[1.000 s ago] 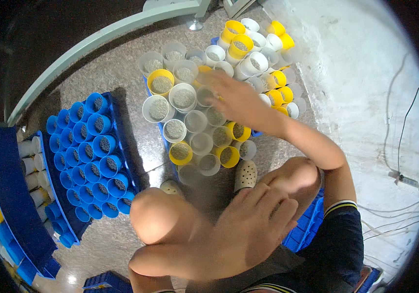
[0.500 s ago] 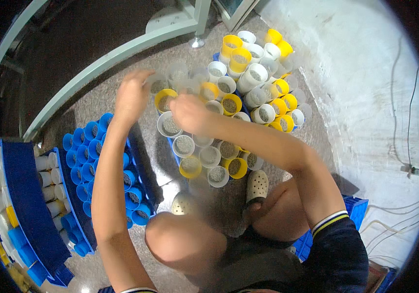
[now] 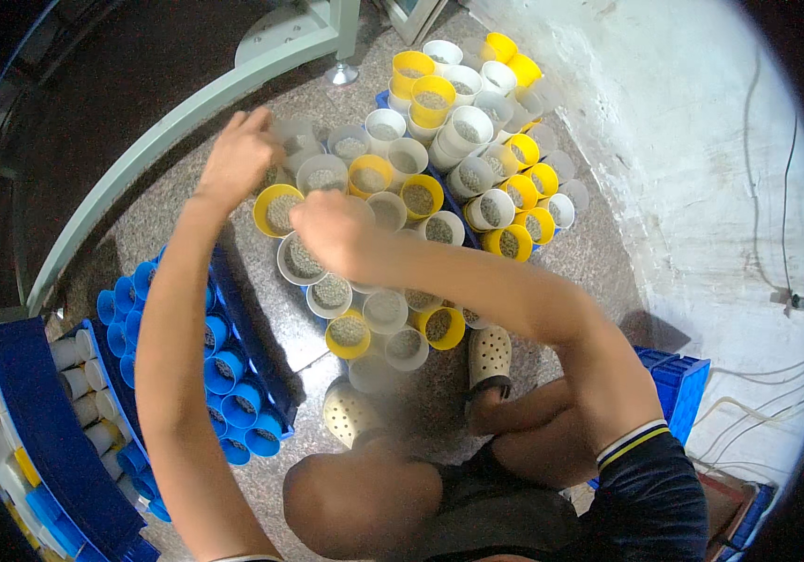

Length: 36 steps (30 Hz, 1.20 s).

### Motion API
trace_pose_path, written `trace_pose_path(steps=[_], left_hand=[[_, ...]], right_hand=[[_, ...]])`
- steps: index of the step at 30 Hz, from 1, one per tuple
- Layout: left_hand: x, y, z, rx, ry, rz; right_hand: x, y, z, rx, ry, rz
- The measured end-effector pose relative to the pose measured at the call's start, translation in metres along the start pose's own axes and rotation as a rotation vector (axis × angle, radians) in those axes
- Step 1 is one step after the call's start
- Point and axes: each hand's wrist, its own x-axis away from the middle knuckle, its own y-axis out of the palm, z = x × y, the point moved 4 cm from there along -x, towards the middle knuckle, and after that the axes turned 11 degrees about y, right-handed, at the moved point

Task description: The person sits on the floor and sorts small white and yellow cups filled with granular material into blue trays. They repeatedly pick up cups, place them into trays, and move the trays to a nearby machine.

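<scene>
My left hand (image 3: 243,159) is at the far left corner of a cluster of cups, its fingers curled beside a translucent cup (image 3: 295,147). Whether it grips that cup's rim is hidden. My right hand (image 3: 332,231) is closed, fingertips bunched over a white cup (image 3: 295,272) of grey granules; what they pinch, if anything, cannot be made out. Between the hands are a yellow cup (image 3: 277,210) and a clear cup (image 3: 321,174), both holding pale granules. More white, clear and yellow cups continue under and beyond my right forearm.
A second group of filled cups, with a yellow cup (image 3: 433,101) among them, stands toward the wall (image 3: 683,159). To the left are blue cups (image 3: 241,401) in a blue crate and a dark blue crate (image 3: 41,421). A metal frame leg (image 3: 341,71) is at the back.
The view has shifted, so the cups sit further left in it. Both hands stay over the same part of the cluster, my right hand slightly nearer me, over the white cup.
</scene>
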Motion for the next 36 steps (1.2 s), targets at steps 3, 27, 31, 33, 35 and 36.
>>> trace_pose_path(steps=[3, 27, 31, 33, 35, 36], left_hand=[[0.009, -0.025, -0.019, -0.043, -0.089, 0.153], [0.082, 0.134, -0.101, -0.213, -0.155, -0.076], [0.082, 0.151, -0.099, -0.216, -0.163, -0.055], [0.081, 0.155, -0.100, -0.222, -0.174, -0.067], [0.080, 0.155, -0.103, -0.242, -0.180, -0.053], [0.079, 0.156, -0.105, -0.241, -0.185, -0.075]], right_hand=[[0.009, -0.034, 0.008, -0.081, -0.227, 0.210], [-0.214, 0.055, 0.044, -0.095, 0.158, -0.014], [-0.231, 0.078, 0.044, -0.010, 0.138, -0.070], [-0.240, 0.086, 0.043, 0.022, 0.125, 0.010], [-0.246, 0.091, 0.042, 0.019, 0.110, 0.066], [-0.248, 0.095, 0.044, 0.042, 0.132, 0.042]])
